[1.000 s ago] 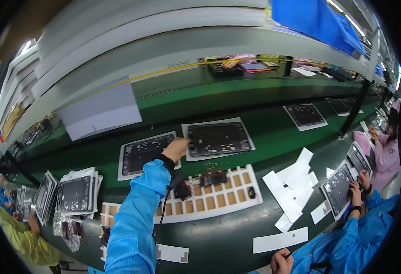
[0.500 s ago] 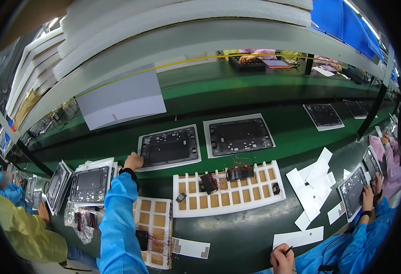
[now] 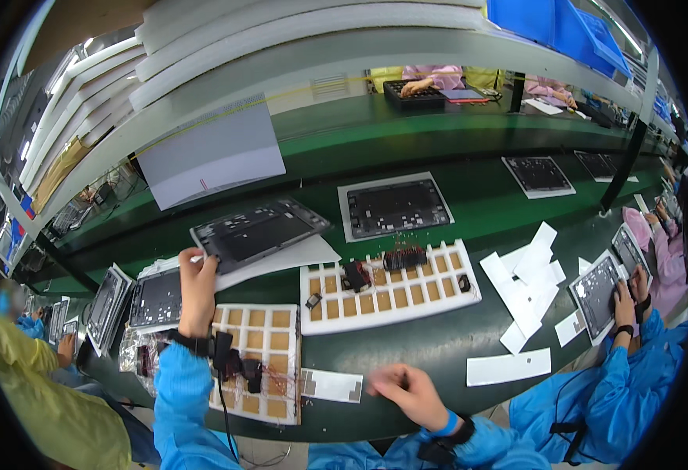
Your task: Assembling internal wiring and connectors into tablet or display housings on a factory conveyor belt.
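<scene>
My left hand (image 3: 197, 291) grips the near left corner of a black tablet housing (image 3: 262, 235), fingers closed on its edge. The housing is lifted and tilted, and a white sheet (image 3: 297, 254) hangs beneath it. Small white and metallic parts dot its inner face. My right hand (image 3: 414, 398) hovers above the near edge of the bench, beside a white strip with grey patches (image 3: 330, 386). Motion smears its fingers, so whether it holds anything is unclear.
White foam trays with brown-bottomed cells (image 3: 391, 301) hold small black wired parts. Another housing (image 3: 397, 207) lies on the green belt. More housings (image 3: 156, 299) are stacked at left. White strips (image 3: 528, 282) lie at right near a co-worker's hands (image 3: 628, 301). A shelf beam (image 3: 320, 59) crosses overhead.
My left hand has lifted the housing and its sheet off the belt and drawn them leftward and nearer. My right hand has moved left; the dark thin tool seen in it before no longer shows.
</scene>
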The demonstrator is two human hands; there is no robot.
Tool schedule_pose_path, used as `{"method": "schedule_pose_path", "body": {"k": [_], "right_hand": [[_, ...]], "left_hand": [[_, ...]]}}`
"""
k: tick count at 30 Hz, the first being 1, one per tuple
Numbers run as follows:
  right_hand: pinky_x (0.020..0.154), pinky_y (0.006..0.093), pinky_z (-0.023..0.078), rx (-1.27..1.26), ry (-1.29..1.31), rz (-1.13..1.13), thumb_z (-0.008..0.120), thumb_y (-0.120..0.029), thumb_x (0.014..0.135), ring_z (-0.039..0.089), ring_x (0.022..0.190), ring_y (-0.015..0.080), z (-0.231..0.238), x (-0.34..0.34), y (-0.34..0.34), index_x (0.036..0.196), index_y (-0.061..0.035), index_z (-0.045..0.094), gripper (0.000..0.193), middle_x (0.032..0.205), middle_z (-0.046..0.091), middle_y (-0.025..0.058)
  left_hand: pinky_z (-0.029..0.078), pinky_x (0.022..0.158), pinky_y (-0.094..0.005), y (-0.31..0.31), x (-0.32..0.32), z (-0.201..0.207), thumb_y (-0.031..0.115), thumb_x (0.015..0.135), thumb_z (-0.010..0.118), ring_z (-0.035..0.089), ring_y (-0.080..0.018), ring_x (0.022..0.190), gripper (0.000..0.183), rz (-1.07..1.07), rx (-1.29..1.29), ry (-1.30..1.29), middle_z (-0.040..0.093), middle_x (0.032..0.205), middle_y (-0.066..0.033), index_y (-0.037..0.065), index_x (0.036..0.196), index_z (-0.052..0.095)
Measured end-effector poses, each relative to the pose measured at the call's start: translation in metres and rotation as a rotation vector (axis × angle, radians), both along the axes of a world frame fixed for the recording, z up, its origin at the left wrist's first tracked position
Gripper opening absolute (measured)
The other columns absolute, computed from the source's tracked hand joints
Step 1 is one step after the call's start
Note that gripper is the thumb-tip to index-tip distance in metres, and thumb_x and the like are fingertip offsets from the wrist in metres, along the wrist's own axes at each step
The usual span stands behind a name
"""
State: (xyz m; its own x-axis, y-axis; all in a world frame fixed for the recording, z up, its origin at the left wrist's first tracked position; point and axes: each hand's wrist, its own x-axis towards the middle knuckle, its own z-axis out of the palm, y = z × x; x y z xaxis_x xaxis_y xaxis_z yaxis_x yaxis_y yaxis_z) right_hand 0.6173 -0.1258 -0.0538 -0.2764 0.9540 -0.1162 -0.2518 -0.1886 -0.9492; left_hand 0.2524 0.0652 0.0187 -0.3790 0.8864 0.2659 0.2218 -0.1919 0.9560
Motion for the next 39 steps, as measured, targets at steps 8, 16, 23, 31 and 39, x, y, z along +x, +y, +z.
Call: {"method": "schedule_pose_path", "body": {"k": [8, 16, 23, 31, 39], "right_hand": [[0.083, 0.0261, 0.051, -0.271, 0.423, 0.027, 0.071, -0.031, 0.096, 0.062, 0.094, 0.0107, 0.027, -0.07, 0.024, 0.133, 0.0036, 0.049, 0.055, 0.106, 0.068, 0.0062], [0.089, 0.031, 0.053, -0.09, 0.077, -0.324, 0.069, -0.006, 0.092, 0.065, 0.101, 0.0161, -0.012, 0.023, -0.032, 0.125, 0.0051, 0.056, 0.037, 0.114, 0.068, 0.0105], [0.092, 0.0309, 0.051, -0.156, -0.121, -0.205, 0.065, -0.007, 0.092, 0.064, 0.105, 0.018, -0.013, 0.104, -0.036, 0.132, 0.0072, 0.053, 0.043, 0.117, 0.067, 0.0129], [0.086, 0.0385, 0.052, 0.151, -0.435, -0.142, 0.072, -0.02, 0.086, 0.068, 0.1, 0.0293, -0.064, 0.106, -0.011, 0.121, 0.0047, 0.058, 0.045, 0.101, 0.071, 0.0202], [0.068, 0.0461, 0.055, 0.478, -1.209, -0.468, 0.074, -0.021, 0.085, 0.068, 0.078, 0.0355, 0.026, 0.085, -0.038, 0.116, -0.0037, 0.063, 0.038, 0.101, 0.063, 0.0128]], "left_hand": [[0.041, 0.076, -0.0242, -0.239, 0.12, -0.012, -0.005, 0.092, 0.05, 0.048, -0.0094, 0.082, 0.037, 0.311, 0.031, -0.184, 0.052, 0.103, -0.0052, 0.008, 0.124, 0.037], [0.04, 0.059, -0.0223, -0.348, 0.151, -0.068, 0.0, 0.092, 0.069, 0.042, -0.007, 0.065, 0.031, -0.402, -0.353, -0.263, 0.049, 0.086, 0.0, 0.009, 0.111, 0.046], [0.053, 0.063, -0.0389, -0.162, 0.107, 0.007, 0.015, 0.09, 0.067, 0.069, -0.03, 0.07, 0.016, -0.516, -0.319, 0.785, 0.07, 0.08, -0.0158, 0.002, 0.099, 0.068], [0.054, 0.083, -0.0452, 0.011, 0.108, -0.07, 0.035, 0.079, 0.075, 0.068, -0.0372, 0.092, 0.036, -0.469, -0.286, 1.142, 0.071, 0.094, -0.0184, 0.003, 0.096, 0.068], [0.055, 0.067, -0.0344, -0.017, 0.119, -0.056, 0.018, 0.083, 0.078, 0.069, -0.0243, 0.071, 0.026, -0.36, -0.134, 1.067, 0.069, 0.083, -0.0113, -0.001, 0.094, 0.064]]}}
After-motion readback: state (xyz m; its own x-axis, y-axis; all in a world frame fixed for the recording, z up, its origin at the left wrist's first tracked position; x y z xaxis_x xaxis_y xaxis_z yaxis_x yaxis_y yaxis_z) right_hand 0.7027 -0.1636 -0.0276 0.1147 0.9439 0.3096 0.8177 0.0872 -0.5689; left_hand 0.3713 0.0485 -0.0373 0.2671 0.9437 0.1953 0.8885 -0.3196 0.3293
